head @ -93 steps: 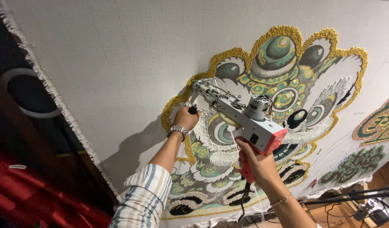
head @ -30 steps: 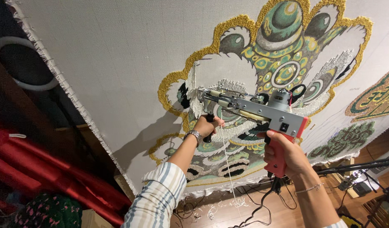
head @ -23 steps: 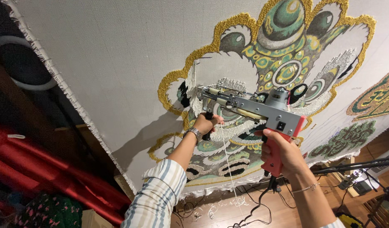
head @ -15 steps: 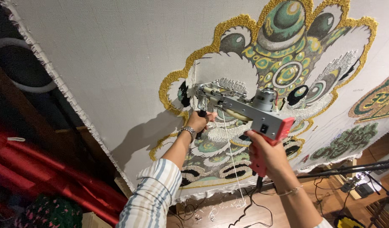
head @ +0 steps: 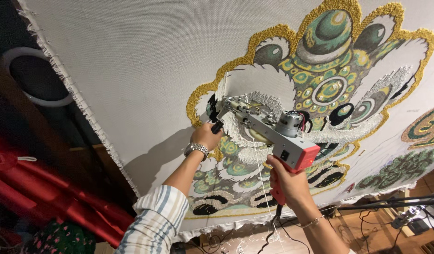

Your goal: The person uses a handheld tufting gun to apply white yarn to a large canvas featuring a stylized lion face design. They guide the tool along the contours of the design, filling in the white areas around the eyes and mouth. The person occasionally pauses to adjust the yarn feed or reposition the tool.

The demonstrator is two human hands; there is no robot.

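Tufting gun (head: 269, 129) pressing nose into stretched backing cloth (head: 132, 61). Left hand (head: 205, 136) gripping black front handle, right hand (head: 285, 181) clenching red rear grip. Lion-head design (head: 339, 80) mostly tufted; white patch above nose remaining bare.

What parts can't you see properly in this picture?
Head view only:
- The tufting gun tip: too small and cluttered to tell whether it touches the cloth.
- Left hand fingers: wrapped around the black front handle, hidden.
- Red handle: covered by the right hand.
- Power cord: cut off by the bottom edge.
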